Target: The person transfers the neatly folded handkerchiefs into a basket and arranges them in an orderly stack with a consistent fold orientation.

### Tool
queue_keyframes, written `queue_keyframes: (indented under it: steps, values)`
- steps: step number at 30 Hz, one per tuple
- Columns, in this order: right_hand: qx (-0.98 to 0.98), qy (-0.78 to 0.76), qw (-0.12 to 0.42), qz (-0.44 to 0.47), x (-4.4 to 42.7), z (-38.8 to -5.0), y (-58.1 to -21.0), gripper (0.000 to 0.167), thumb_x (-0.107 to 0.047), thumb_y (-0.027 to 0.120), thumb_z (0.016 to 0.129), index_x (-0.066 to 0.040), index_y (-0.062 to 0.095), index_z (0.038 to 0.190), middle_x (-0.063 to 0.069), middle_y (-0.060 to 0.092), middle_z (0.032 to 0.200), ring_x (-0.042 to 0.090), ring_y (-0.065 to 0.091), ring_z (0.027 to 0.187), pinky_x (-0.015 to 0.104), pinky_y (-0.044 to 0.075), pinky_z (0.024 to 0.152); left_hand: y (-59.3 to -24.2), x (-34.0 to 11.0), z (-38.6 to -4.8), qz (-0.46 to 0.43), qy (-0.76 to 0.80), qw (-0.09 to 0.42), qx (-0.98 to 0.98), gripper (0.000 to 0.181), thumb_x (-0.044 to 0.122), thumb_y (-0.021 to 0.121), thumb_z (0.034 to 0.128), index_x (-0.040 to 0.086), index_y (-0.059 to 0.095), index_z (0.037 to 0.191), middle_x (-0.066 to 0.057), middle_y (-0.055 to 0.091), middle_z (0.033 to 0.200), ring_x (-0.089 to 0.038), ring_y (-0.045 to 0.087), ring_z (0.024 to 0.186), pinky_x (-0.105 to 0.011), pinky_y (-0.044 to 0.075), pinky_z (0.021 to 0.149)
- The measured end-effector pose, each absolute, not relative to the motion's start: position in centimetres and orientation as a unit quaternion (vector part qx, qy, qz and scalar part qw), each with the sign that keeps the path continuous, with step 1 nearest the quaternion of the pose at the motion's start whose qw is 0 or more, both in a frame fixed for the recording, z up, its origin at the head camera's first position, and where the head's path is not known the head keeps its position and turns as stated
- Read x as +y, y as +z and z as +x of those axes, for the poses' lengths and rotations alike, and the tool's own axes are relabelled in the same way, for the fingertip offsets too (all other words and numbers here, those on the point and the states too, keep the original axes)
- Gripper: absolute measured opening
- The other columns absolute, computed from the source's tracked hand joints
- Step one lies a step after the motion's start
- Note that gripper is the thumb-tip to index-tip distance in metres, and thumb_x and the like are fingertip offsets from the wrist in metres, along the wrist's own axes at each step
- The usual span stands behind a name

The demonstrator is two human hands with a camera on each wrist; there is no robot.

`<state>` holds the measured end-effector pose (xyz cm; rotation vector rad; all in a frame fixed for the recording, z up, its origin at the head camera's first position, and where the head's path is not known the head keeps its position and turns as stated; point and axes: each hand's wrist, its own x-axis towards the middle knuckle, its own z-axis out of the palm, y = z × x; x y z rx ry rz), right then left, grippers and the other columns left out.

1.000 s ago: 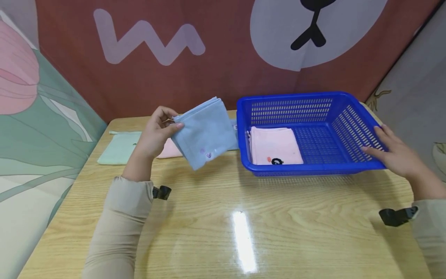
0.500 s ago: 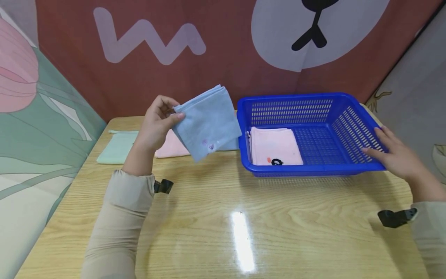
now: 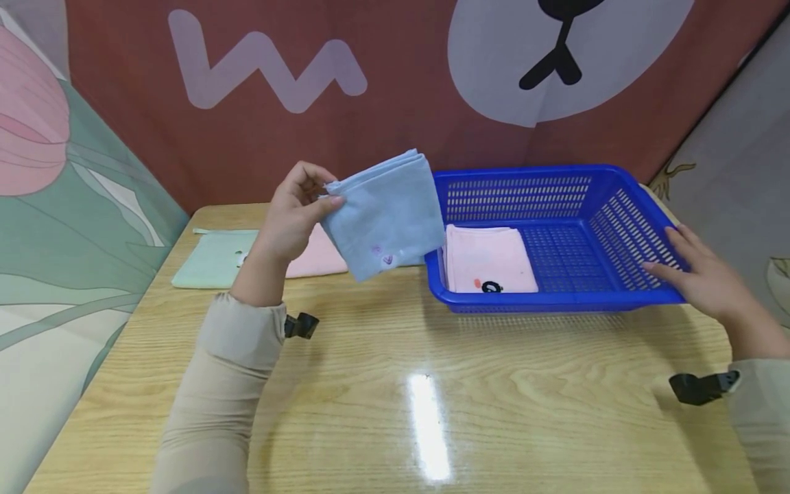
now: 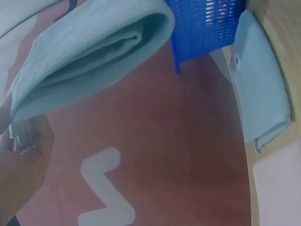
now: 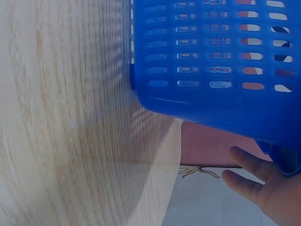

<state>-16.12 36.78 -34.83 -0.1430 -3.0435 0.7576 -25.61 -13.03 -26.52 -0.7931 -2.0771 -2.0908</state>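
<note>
My left hand pinches one corner of a folded light blue cloth between thumb and fingers, above the table. The cloth's right edge overlaps the left rim of the blue basket. In the left wrist view the held cloth shows its folded layers. Inside the basket, at its left, lies a folded pink cloth with a black mark. My right hand rests on the basket's right rim, thumb and fingers extended; in the right wrist view fingers of this hand spread below the rim.
On the table, a folded green cloth lies at the back left, with a pink one to its right. Another blue cloth lies beside the basket in the left wrist view. A printed curtain hangs behind.
My left hand has moved up and to the right with the blue cloth, bringing it to the basket's left rim. My right hand and the basket have stayed nearly still.
</note>
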Motion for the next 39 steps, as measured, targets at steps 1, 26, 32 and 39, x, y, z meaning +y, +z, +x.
queue_keyframes:
  steps: [1,26,32,39]
  values:
    - [-0.969,0.241,0.001,-0.046,36.8,-16.1,-34.9,0.070,-0.036,0.036,0.091,-0.006,-0.009,0.135,0.013,-0.021,0.138,0.042,-0.017,0.120,0.067,-0.001,0.084,-26.5,-12.9,-25.6,-0.262,-0.681,0.046,-0.682,0.025,-0.011,0.052,0.0800,0.013,0.048,0.086,-0.005,0.047,0.081,-0.016,0.047,0.069,-0.021,0.042,0.058]
    - [-0.970,0.238,0.003,-0.050,36.8,-16.1,-34.9,0.070,-0.036,0.036,0.091,-0.006,-0.009,0.135,0.013,-0.021,0.138,0.043,-0.016,0.120,0.068,-0.002,0.083,-26.0,-9.3,-26.0,-0.312,-0.704,-0.001,-0.637,0.024,-0.013,0.050,0.0804,0.010,0.048,0.087,-0.005,0.046,0.080,-0.016,0.047,0.071,-0.023,0.043,0.059]
    - [-0.970,0.238,0.005,-0.050,36.9,-16.1,-35.1,0.070,-0.036,0.036,0.091,-0.006,-0.009,0.135,0.014,-0.021,0.138,0.043,-0.017,0.119,0.068,-0.003,0.083,-25.8,-8.6,-26.0,-0.320,-0.705,-0.007,-0.633,0.022,-0.012,0.050,0.0802,0.008,0.048,0.088,-0.006,0.046,0.081,-0.017,0.046,0.071,-0.024,0.042,0.059]
    - [-0.969,0.241,0.008,-0.053,36.9,-16.2,-35.1,0.069,-0.035,0.036,0.091,-0.006,-0.009,0.135,0.013,-0.021,0.138,0.043,-0.016,0.120,0.068,-0.002,0.083,-25.4,-7.9,-26.0,-0.322,-0.707,-0.004,-0.630,0.022,-0.013,0.051,0.0795,0.007,0.048,0.088,-0.006,0.046,0.081,-0.017,0.045,0.071,-0.023,0.040,0.059]
